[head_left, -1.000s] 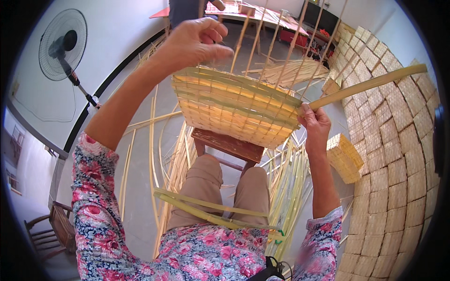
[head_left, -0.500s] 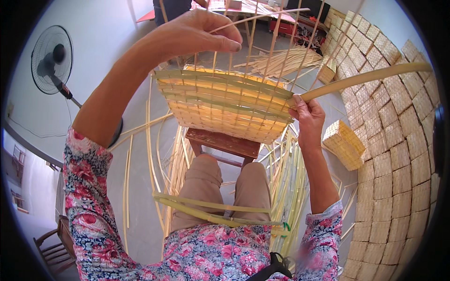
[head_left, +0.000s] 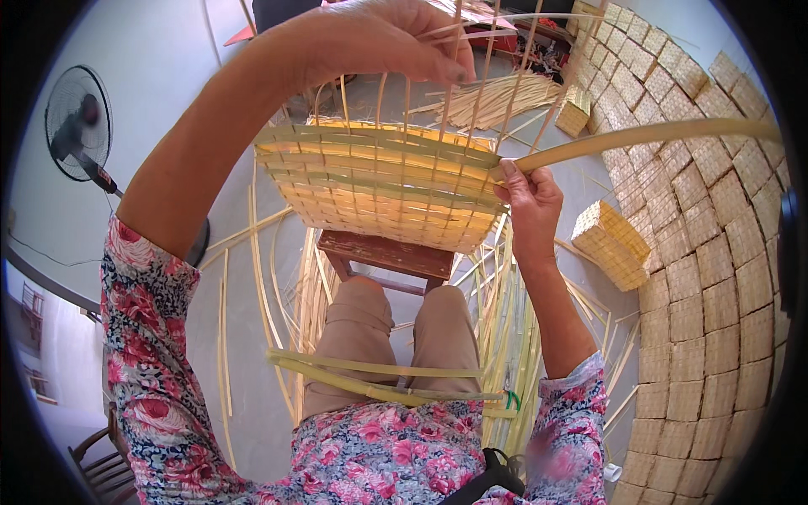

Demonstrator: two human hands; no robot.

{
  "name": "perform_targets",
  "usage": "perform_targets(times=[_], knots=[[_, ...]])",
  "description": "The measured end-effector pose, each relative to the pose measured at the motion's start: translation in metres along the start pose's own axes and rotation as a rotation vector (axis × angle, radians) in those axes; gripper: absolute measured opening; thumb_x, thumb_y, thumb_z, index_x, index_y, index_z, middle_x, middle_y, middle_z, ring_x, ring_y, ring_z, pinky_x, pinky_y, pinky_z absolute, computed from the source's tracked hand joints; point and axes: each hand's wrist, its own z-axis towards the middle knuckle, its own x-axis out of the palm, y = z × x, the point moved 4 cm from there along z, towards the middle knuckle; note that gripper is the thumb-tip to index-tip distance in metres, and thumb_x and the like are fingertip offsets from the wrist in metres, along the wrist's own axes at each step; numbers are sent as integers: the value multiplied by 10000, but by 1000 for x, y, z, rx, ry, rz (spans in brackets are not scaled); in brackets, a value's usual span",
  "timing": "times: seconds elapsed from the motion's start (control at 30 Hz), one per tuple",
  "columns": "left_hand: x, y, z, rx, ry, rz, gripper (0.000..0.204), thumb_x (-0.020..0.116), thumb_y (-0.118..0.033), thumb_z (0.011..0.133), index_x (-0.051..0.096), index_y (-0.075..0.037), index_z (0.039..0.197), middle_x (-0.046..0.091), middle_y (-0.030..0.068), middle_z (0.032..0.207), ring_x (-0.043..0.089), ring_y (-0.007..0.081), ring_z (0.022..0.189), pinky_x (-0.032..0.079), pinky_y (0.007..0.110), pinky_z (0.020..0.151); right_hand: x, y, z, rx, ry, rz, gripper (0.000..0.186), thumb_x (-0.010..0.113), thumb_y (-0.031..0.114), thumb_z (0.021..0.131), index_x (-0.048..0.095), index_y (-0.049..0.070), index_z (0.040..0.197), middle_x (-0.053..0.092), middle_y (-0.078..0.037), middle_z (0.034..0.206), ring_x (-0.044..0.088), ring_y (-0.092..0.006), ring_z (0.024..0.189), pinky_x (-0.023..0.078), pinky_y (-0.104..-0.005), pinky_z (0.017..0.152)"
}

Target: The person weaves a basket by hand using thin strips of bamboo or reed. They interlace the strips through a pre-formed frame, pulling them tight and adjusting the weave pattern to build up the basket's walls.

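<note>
— Rightward across the upright stakes goes the left hand since the earlier frame; it now arches above the basket.
— Gripping anything?
— Can't tell: its fingers curl, with thin bent stakes passing beside them.
— And the right hand?
— At two o'clock, pinching a wide yellow-green strip by the basket's corner; the loose end runs out toward three.
— Where's the basket itself?
— Twelve o'clock, over the wooden stool.
— How far along?
— Several rows are woven. I'd judge the wall unfinished: stakes stand bare above, and much of that strip lies outside the weave.
</note>
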Motion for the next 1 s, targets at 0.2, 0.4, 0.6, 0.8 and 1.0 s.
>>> perform_targets(times=[0.2,0.4,0.6,0.8,1.0], knots=[[22,-13,27,-62,66,-30,517,618,-217,938,520,-63,1421,747,90,993,702,147,921,562,299,787,3,-4,7,4,45,-28,170,692,129,963,657,-11,872,557,-19,937,570,-72,759,548,-243,652],[47,1,45,-45,9,-112,534,640,-235,927,497,-33,1400,736,131,857,710,175,791,571,309,699,-4,-7,14,56,121,-35,135,686,173,975,686,39,954,640,10,880,590,-54,766,559,-241,686],[50,15,41,-269,-112,-145,539,639,-236,938,484,-27,1411,743,134,837,696,187,708,569,316,654,0,-14,12,12,189,-3,92,671,129,981,698,44,958,668,10,872,601,-54,768,552,-247,704],[73,-8,15,193,-90,178,213,623,-221,940,663,-126,1127,734,124,872,733,237,799,574,390,743,-15,-21,15,-78,152,-180,159,672,156,969,701,0,983,570,-31,909,575,-121,832,482,-265,697],[110,8,-21,363,-308,867,142,596,-160,913,613,-143,1054,669,64,836,723,256,903,597,389,654,-27,53,-1,-543,92,-456,114,528,70,1024,614,2,1052,651,-96,958,614,-187,896,526,-302,796]])
